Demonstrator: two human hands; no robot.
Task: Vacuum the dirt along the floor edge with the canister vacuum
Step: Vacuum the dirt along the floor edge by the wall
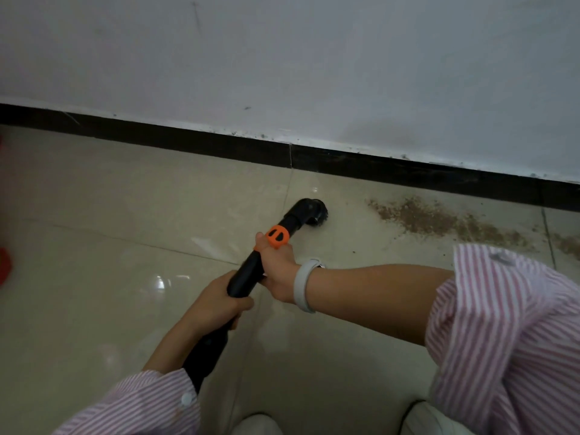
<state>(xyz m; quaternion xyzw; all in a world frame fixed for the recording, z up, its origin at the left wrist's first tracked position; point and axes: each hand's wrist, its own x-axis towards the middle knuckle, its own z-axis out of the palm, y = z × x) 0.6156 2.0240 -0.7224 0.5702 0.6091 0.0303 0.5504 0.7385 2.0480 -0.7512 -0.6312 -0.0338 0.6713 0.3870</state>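
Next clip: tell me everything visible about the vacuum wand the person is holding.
The vacuum wand is a black tube, plastic by its look, slanting from the lower left up toward the baseboard. An orange collar rings it partway along. Past an elbow it ends in a round dark brush head at the tile floor, short of the brown dirt to its right. The left hand grips the lower tube; the right hand grips just below the collar.

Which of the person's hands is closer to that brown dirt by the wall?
Right. The right hand grips the vacuum wand near its orange collar, just left of the dirt. The left hand holds the wand lower down, farther from the dirt.
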